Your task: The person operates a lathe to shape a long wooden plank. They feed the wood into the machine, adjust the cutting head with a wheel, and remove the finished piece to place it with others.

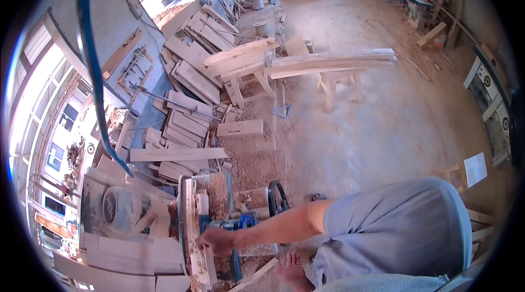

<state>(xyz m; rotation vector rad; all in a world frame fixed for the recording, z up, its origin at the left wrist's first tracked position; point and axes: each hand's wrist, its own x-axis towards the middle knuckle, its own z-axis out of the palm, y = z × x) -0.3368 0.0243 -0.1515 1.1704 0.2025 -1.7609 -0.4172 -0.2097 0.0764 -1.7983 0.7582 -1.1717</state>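
Dusty floor [394,144] fills most of the workshop, and it has shavings scattered near the machine. Along the grey wall [112,13] at left, many boards [188,81] lean and lie in an untidy pile. Farther ahead, long beams [333,65] rest across low wooden trestles [336,78]. Near the person, at the lower middle, stands the blue machine [221,224], with shavings on its top. A motor [116,208] with a slotted round cover sits to the left of it. On the machine lies a pale wooden strip [201,264], its near end just beyond the right hand. The black wheel [278,199] is at the machine's right side. The right hand [217,240] has its grip closed upon the strip, with the arm stretched over the machine. The left hand [293,271] is lower, apart from the strip; whether its grip is loose or clenched, I cannot tell.
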